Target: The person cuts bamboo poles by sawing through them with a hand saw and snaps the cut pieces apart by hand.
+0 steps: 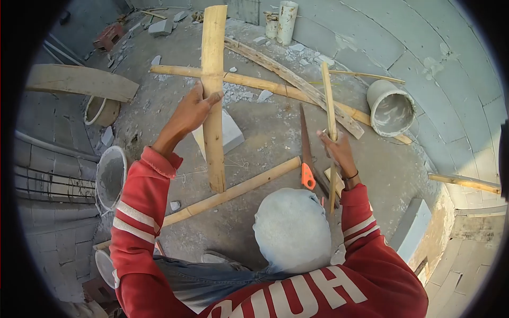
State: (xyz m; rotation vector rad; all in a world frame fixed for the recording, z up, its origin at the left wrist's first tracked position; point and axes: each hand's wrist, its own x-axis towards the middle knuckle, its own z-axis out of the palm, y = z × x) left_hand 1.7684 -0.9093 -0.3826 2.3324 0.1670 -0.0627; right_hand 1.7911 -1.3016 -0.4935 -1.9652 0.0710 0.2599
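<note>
My left hand (192,112) is closed around the edge of a wide split bamboo piece (213,124), holding it upright with the thumb across its face. A narrow bamboo strip (329,98) stands nearly vertical in my right hand (340,151), whose fingers are wrapped around it. Between the two hands, on the floor, lies a handsaw (308,175) with an orange handle. A round bamboo pole (238,189) runs diagonally below the wide piece. Behind the wide piece sits a pale block (229,132), partly hidden.
A long bamboo pole (260,85) and a weathered wooden board (286,71) cross on the floor ahead. A bucket lies tipped on its side (393,110) at the right; another bucket (111,177) is at the left. Rubble (238,94) litters the concrete, and block walls (424,42) surround it.
</note>
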